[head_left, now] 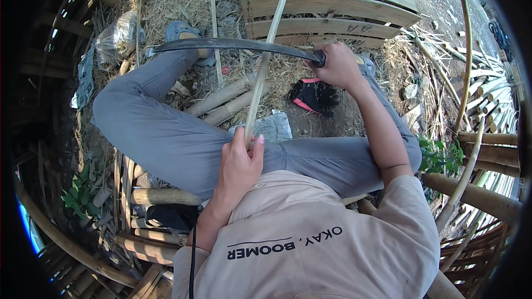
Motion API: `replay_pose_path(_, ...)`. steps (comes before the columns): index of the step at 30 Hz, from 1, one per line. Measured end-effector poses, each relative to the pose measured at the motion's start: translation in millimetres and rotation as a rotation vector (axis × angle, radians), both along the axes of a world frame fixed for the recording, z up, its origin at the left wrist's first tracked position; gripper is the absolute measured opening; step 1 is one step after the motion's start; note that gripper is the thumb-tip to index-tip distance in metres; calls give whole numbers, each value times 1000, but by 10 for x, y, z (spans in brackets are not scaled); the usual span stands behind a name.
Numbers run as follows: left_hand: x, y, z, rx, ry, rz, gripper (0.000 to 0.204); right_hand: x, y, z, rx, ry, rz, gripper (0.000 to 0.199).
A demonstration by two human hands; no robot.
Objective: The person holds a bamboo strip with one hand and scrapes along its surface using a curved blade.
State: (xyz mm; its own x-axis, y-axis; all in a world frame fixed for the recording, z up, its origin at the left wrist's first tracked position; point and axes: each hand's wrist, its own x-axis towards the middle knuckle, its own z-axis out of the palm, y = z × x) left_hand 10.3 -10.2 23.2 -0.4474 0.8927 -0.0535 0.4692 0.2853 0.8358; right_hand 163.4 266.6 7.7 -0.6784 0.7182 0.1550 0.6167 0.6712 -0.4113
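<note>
Bamboo is the stuff in hand: a thin pale bamboo strip (265,61) runs from the left hand (239,163), which is closed around its near end just above the lap, up and away toward a slatted wooden pallet (327,0). Across it, about midway along, lies the long dark curved blade (233,44) of a knife whose handle is wrapped tight in the right hand (337,65); the blade's tip reaches left past a raised knee to a blue shoe (180,30). Underfoot is dry straw and bare dirt, with two short thick bamboo pieces (224,99) lying between the legs, a black and pink glove (315,95) just below the right hand, and a clear plastic bag (117,36) at the left. Bamboo poles (482,138) are stacked at the right. Grey trousers cover both bent legs. The right arm stretches forward nearly straight; the left forearm rises from the lower edge, wrist bent, thumb pressed along the strip.
</note>
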Motion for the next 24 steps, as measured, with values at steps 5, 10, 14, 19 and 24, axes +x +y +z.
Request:
replay_pose_path(5, -19, -13, 4, 28, -15, 22, 23, -51, 4, -28, -65, 16, -50, 27)
replay_pose_path(10, -57, 5, -45, -4, -21, 41, 25, -59, 9, -140, -34, -17, -46, 25)
replay_pose_path(14, -56, 48, -21, -30, 82, 3, 28, -59, 22, -167, -36, -57, -39, 23)
replay_pose_path(19, -37, 46, -39, 6, 166, 11, 30, -56, 32, -233, -47, -58, -41, 22)
replay_pose_path(24, -53, 55, 13, -153, -1, 38, 31, -60, -5, -190, -91, -30, -34, 26)
